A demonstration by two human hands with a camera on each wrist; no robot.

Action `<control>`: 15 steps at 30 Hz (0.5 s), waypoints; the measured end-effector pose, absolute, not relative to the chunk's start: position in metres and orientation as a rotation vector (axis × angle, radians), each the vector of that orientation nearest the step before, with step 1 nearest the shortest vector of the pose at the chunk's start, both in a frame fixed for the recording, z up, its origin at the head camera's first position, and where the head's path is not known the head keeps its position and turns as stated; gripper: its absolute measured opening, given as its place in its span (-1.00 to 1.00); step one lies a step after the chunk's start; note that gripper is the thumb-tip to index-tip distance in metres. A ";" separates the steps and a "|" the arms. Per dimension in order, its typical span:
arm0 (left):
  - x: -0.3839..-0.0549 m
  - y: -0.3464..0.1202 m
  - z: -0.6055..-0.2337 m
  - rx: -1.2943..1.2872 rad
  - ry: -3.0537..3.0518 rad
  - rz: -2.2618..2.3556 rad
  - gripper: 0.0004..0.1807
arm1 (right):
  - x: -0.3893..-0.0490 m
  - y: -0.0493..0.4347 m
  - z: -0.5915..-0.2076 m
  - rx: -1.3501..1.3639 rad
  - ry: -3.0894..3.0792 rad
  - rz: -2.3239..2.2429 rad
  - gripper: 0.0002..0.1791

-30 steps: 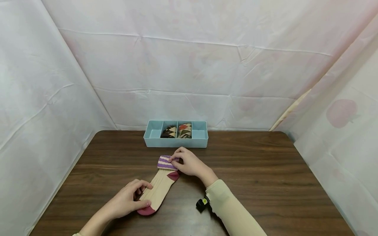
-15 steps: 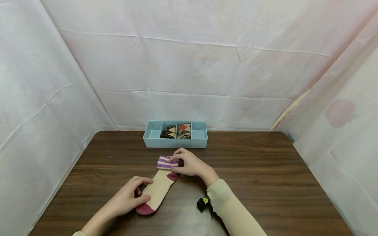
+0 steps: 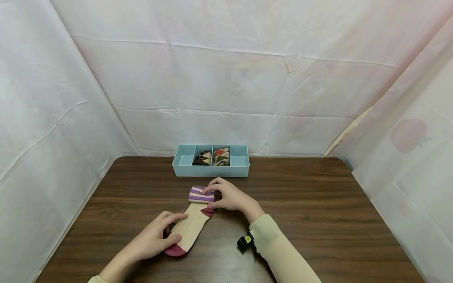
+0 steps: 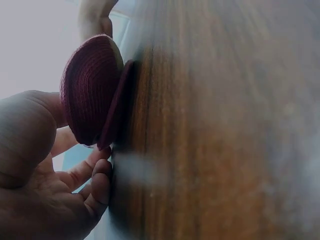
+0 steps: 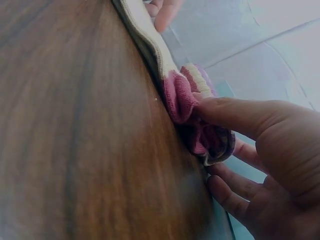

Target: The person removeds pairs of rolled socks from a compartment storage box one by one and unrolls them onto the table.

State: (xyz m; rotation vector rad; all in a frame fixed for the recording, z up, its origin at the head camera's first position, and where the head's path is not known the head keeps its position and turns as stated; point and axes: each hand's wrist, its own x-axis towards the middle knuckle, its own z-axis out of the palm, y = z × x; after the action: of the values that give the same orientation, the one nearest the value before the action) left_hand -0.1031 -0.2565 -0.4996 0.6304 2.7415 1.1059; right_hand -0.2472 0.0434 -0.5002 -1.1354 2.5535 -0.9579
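A pair of cream socks (image 3: 192, 226), one on the other, lies flat on the table with maroon toes (image 4: 92, 92) towards me. Their purple-and-white striped cuff (image 3: 198, 194) is folded over at the far end, by the maroon heel (image 5: 177, 97). My left hand (image 3: 155, 236) rests across the foot part, thumb near the toes and index finger farther up, both spread on the fabric. With my right hand (image 3: 228, 196) I hold the folded cuff, fingers over its top and thumb at the near side by the heel.
Behind the socks stands a light blue divided box (image 3: 210, 171). Its two middle compartments hold a dark argyle sock bundle (image 3: 203, 158) and an orange-and-green argyle one (image 3: 221, 157). A black wrist camera (image 3: 243, 243) hangs at my right sleeve. White cloth (image 3: 226, 86) hangs around the table.
My left thumb and index finger have shifted slightly up the socks, away from the toe. The right thumb has moved down a little beside the heel. The socks hardly move.
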 end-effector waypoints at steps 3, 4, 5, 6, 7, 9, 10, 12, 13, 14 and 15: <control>-0.105 -0.254 -0.497 0.623 2.730 1.103 -0.45 | -0.246 0.042 -0.501 -1.130 2.563 -0.969 -0.57; -0.105 -0.253 -0.497 0.627 2.727 1.103 -0.46 | -0.246 0.042 -0.501 -1.128 2.567 -0.971 -0.57; -0.106 -0.253 -0.496 0.625 2.726 1.099 -0.47 | -0.245 0.041 -0.502 -1.127 2.572 -0.971 -0.57; -0.107 -0.253 -0.496 0.625 2.724 1.096 -0.47 | -0.244 0.040 -0.502 -1.129 2.577 -0.967 -0.58; -0.107 -0.253 -0.495 0.622 2.724 1.094 -0.47 | -0.243 0.039 -0.502 -1.131 2.581 -0.962 -0.57; -0.108 -0.253 -0.495 0.617 2.728 1.091 -0.48 | -0.240 0.036 -0.502 -1.139 2.589 -0.945 -0.57; -0.109 -0.254 -0.494 0.615 2.729 1.091 -0.48 | -0.239 0.034 -0.502 -1.139 2.591 -0.937 -0.57; -0.109 -0.255 -0.494 0.603 2.727 1.090 -0.47 | -0.237 0.031 -0.502 -1.145 2.596 -0.921 -0.57; -0.109 -0.256 -0.494 0.596 2.725 1.088 -0.46 | -0.236 0.030 -0.502 -1.146 2.597 -0.916 -0.56; -0.109 -0.257 -0.494 0.592 2.720 1.087 -0.45 | -0.235 0.029 -0.501 -1.144 2.598 -0.912 -0.56; -0.109 -0.257 -0.493 0.586 2.715 1.086 -0.43 | -0.234 0.028 -0.501 -1.140 2.599 -0.910 -0.56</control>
State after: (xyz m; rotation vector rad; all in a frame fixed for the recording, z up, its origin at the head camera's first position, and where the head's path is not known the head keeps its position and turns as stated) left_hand -0.1086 -0.2572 -0.4933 0.5862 2.7149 1.0856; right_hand -0.2344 0.0283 -0.5008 -1.1403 2.5987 -0.9096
